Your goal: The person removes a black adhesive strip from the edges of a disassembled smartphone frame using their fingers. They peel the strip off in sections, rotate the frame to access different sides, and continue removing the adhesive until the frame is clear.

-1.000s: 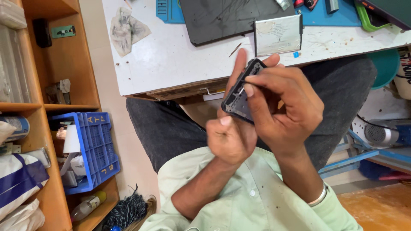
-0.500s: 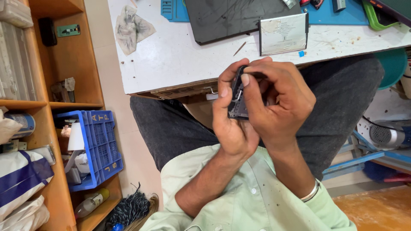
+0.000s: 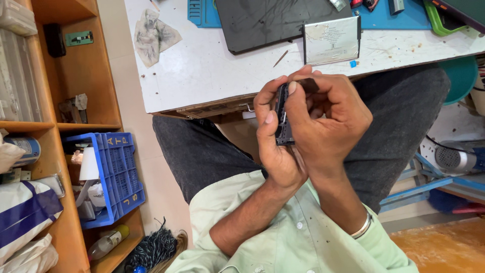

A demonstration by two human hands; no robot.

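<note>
While gripped by both hands (image 3: 303,136), dark phone (image 3: 283,119); blue crate (image 3: 118,174) of clutter.

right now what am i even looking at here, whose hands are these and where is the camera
There is no machine here: the camera sits on a person's head and looks down at their own lap and hands. The left hand and right hand together grip a thin dark phone-like device, held edge-on above the knees, with the right fingertips pressing at its top end. Beyond the hands is a white worktable. On it lie a flat silver battery, a large dark slab like a tablet, a blue work mat and a crumpled rag. To the left are wooden shelves holding a blue plastic crate.
</note>
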